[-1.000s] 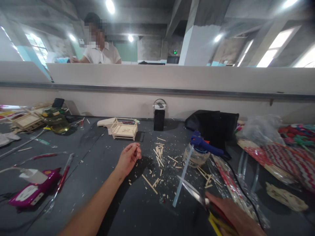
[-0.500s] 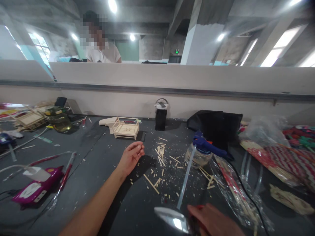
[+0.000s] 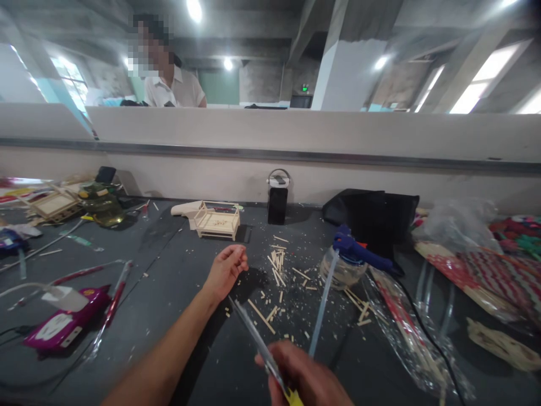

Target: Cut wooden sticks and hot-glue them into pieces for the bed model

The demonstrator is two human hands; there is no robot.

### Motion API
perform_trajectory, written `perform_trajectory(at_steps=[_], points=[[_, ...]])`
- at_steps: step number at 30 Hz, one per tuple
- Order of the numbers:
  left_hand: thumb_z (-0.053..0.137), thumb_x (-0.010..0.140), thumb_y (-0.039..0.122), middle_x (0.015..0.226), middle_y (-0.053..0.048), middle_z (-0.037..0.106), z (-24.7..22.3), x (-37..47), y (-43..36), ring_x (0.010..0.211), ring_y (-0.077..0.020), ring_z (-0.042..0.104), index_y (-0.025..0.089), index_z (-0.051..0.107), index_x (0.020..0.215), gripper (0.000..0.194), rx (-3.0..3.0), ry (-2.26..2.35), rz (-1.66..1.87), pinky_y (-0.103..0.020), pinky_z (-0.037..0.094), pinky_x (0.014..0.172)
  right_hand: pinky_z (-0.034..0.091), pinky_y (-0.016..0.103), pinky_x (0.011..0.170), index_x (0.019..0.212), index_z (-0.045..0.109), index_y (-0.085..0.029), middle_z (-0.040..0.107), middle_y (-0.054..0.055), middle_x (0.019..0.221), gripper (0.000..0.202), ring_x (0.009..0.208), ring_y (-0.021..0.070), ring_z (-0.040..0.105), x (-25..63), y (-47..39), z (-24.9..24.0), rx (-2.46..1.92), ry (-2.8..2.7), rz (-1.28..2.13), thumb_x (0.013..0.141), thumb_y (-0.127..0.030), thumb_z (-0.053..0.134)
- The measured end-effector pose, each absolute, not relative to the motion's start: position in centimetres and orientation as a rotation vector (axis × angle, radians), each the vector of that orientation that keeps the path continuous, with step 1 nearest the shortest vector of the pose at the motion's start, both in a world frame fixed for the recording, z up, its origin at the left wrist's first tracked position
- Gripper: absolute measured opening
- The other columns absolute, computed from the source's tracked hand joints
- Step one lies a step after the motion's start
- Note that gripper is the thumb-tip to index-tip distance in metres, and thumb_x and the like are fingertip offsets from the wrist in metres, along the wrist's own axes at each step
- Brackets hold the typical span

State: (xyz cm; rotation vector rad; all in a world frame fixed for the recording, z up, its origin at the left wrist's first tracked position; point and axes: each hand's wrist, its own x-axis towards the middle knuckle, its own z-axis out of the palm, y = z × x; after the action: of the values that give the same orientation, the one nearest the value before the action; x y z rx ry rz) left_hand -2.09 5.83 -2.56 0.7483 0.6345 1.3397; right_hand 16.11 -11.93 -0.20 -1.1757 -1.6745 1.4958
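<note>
My left hand [image 3: 226, 273] is held over the middle of the dark table, thumb and fingers pinched together; whatever may be between the fingertips is too small to make out. Low in the view, my right hand [image 3: 310, 375] is wrapped round a pair of scissors [image 3: 256, 337] with a metal blade and some yellow at the handle. The blade points up and left, its tip close to my left wrist. Small wooden sticks [image 3: 276, 265] and cut bits lie scattered to the right of my left hand. Beyond it stands a little wooden frame model [image 3: 217, 223].
A blue glue gun [image 3: 359, 251] with a glue stick rests on a glass jar [image 3: 333, 270]. A purple power strip [image 3: 70, 318] sits at left. Plastic-wrapped sticks [image 3: 401, 316], a black bag [image 3: 372, 217] and a black phone-like object [image 3: 278, 204] are around. A person [image 3: 175, 87] is behind the partition.
My right hand has moved left and turned the scissors, so the blade now shows narrow and reaches toward my left wrist. My left hand has hardly moved. The person behind leaned left.
</note>
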Motion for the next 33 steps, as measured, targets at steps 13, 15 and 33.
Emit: perform_trajectory(at_steps=[13, 15, 33], points=[[0.079, 0.071, 0.03, 0.054, 0.007, 0.049, -2.8, -2.9, 6.6, 0.043, -0.0028, 0.039, 0.014, 0.064, 0.078, 0.023, 0.731, 0.648, 1.395, -0.016, 0.035, 0.045, 0.037, 0.015, 0.038, 0.118, 0.043, -0.022, 0.054, -0.005, 0.076, 0.053, 0.043, 0.0031, 0.047, 11.6, -8.6, -0.3, -0.791, -1.204, 1.854, 0.086, -0.062, 0.054], [0.078, 0.072, 0.031, 0.05, 0.009, 0.044, -2.7, -2.8, 6.5, 0.041, -0.0032, 0.036, 0.014, 0.063, 0.078, 0.023, 0.731, 0.637, 1.39, -0.016, 0.033, 0.043, 0.038, 0.015, 0.036, 0.117, 0.044, -0.021, 0.054, -0.005, 0.073, 0.052, 0.04, 0.0033, 0.047, 11.3, -8.3, -1.2, -0.771, -1.096, 1.892, 0.085, -0.06, 0.057], [0.082, 0.066, 0.021, 0.076, -0.003, 0.07, -2.6, -2.7, 6.6, 0.063, -0.0093, 0.062, 0.013, 0.069, 0.092, 0.03, 0.669, 0.684, 1.408, -0.022, 0.052, 0.067, 0.047, 0.018, 0.037, 0.115, 0.044, -0.018, 0.061, -0.004, 0.067, 0.054, 0.041, 0.007, 0.054, 11.6, -7.3, -4.6, -0.67, -0.727, 2.042, 0.082, -0.057, 0.063]])
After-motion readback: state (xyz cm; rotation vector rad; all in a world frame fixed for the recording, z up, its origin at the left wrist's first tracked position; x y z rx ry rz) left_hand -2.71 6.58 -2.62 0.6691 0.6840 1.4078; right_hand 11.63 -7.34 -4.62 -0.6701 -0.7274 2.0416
